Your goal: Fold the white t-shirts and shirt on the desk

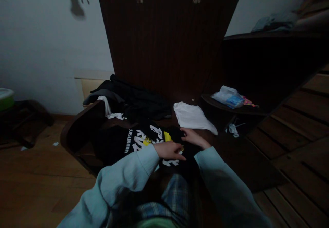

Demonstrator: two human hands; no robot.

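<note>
A black shirt-like garment (146, 139) with white and yellow lettering lies spread over a dark wooden bench (73, 127) before me. My left hand (169, 151) rests on its printed front, fingers stretched out and thumb apart. Just beyond it, my right hand (194, 138) bends its fingers onto the black cloth near the garment's right side; dim light hides part of the grip. A folded white cloth (194, 116) lies behind my right hand. Dark clothing (144, 99) is heaped at the back left, with a white piece (109, 109) poking out beneath.
To the right, a small shelf (246, 109) carries a plastic packet (228, 97). A crumpled wrapper (233, 130) sits below it. A dark wooden panel (167, 39) rises behind the bench. At far left a green tub (6, 99) stands on a dark stool (25, 118).
</note>
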